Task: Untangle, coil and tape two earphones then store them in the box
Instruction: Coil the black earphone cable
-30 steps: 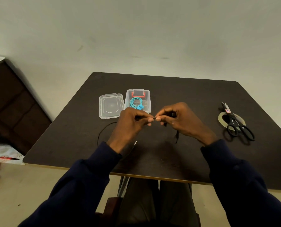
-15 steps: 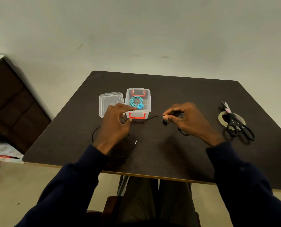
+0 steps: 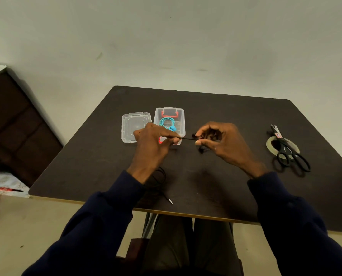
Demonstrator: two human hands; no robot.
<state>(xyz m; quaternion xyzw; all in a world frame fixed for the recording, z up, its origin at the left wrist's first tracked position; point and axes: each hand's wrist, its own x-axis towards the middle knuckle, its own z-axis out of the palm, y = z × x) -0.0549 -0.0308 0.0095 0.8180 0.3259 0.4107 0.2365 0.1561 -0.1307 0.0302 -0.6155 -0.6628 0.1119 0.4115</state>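
Near edge of bench (image 3: 206,186): jack plug (image 3: 171,201) of the black earphone (image 3: 187,138) lay flat on the top, just inside the edge, left of centre. Its cable ran back from there in loose loops on the bench, partly hidden under the left wrist.

Mid-bench: both hands were held above the surface, close together but not touching. Left hand (image 3: 154,144): grip pinched the black cable between thumb and fingertips. Right hand (image 3: 220,140): grip also pinched the cable, thumb against forefinger, with the other fingers curled around a bunch of the same cable in the palm. A short run of cable was stretched straight between the two pinches. One earbud (image 3: 201,150) dangled below the right hand.

Behind the left hand: clear box (image 3: 183,124) with red latches, open, with the teal earphone (image 3: 167,123) coiled inside. Its near end was hidden by the left fingers. Lid (image 3: 135,126) lay flat just beside the box, on its left.

Right edge of bench: tape roll (image 3: 271,145) lay flat, black scissors (image 3: 289,154) rested across it, blades pointing at the far edge. Both were well apart from the hands.
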